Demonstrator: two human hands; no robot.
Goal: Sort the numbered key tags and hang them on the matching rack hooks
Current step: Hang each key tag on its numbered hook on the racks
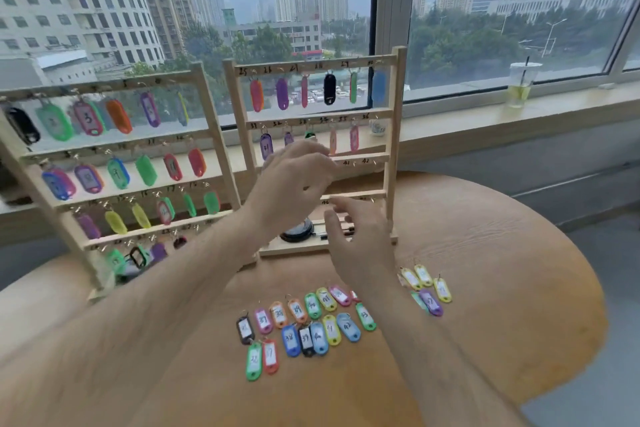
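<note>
Two wooden racks stand on the round table. The left rack (215, 135) is nearly full of coloured tags. The right rack (394, 135) has tags on its rows 25–30 and 31–36, with bare hooks below. My left hand (294, 180) is raised to the 31–36 row, its fingers bunched on the lower part of a green key tag (310, 135) at a hook. My right hand (360, 243) hovers in front of the rack's bottom rails, fingers apart and holding nothing. Several loose tags (304, 326) lie in rows near me, and a smaller cluster of tags (427, 288) lies to the right.
The wooden table (502, 253) ends at a curved edge on the right. A black round object (296, 231) and a pen sit on the right rack's base. A plastic cup with a straw (521, 85) stands on the windowsill behind.
</note>
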